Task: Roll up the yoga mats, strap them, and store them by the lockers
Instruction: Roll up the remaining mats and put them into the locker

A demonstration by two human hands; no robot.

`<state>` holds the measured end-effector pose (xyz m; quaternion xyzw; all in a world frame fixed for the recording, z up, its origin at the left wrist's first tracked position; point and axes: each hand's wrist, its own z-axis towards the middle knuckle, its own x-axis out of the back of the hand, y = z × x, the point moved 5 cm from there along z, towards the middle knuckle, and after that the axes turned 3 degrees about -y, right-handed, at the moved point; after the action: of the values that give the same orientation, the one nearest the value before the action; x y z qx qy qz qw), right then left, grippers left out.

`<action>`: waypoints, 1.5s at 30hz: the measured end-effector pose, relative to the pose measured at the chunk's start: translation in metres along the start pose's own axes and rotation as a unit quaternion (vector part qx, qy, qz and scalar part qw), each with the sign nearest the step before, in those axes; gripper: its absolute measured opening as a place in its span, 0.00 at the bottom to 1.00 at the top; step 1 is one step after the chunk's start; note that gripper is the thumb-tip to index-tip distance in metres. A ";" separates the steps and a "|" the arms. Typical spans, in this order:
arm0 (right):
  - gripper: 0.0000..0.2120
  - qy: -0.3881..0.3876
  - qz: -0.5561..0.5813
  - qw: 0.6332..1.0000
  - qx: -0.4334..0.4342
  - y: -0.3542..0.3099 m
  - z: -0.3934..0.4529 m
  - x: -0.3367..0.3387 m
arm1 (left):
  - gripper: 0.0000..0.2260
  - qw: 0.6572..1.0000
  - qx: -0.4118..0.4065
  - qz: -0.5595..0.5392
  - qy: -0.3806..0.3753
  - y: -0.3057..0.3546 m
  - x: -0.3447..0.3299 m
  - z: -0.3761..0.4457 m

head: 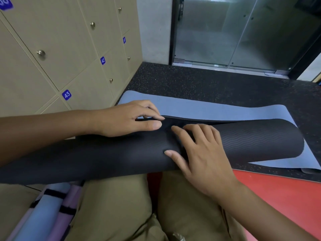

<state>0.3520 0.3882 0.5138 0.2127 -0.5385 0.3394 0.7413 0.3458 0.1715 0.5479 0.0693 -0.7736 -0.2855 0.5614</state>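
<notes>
Head view, mat: the black roll (107,153) lies across my lap from 9 o'clock to 3 o'clock, its last blue tail (199,106) flat on the speckled floor (208,84) toward 12 o'clock.
Left hand (125,117): my grip here is loose, fingers straight, tips pressing on the seam where the tail meets the roll, thumb flat on the roll. I judge this pins the layer so it feeds in tight.
Right hand (199,153): fingers spread flat over the top of the roll, clamped on nothing, thumb at the near side. I judge the spread gives even push and stops the coil springing open.
Lockers (52,49): at 10 o'clock, just beside the mat's left end, so storage is near.
Strapped mats (50,211): blue and pink rolls with dark bands at 7 o'clock by my knee, seemingly finished.
Red mat (278,197): flat at 4 o'clock, not yet rolled.
Progress: rolling nearly done; strap to follow.
</notes>
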 end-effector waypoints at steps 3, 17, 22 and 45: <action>0.23 0.022 0.019 1.000 -0.003 0.004 0.011 -0.006 | 0.36 1.000 0.010 0.011 -0.002 -0.001 -0.003 0.000; 0.27 0.044 -0.046 0.997 -0.044 0.018 0.051 -0.024 | 0.33 0.972 -0.009 0.146 0.181 0.015 -0.031 -0.038; 0.23 0.052 0.016 0.998 -0.038 0.025 0.059 -0.031 | 0.35 0.945 -0.013 0.246 0.215 0.014 -0.056 -0.041; 0.27 0.030 0.046 0.998 -0.020 0.070 0.132 -0.068 | 0.36 0.944 0.072 0.186 0.264 -0.032 -0.020 0.024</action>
<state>0.2015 0.3277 0.4898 0.1632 -0.5317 0.3685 0.7449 0.3243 0.1626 0.5095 0.0372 -0.6156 -0.0913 0.7819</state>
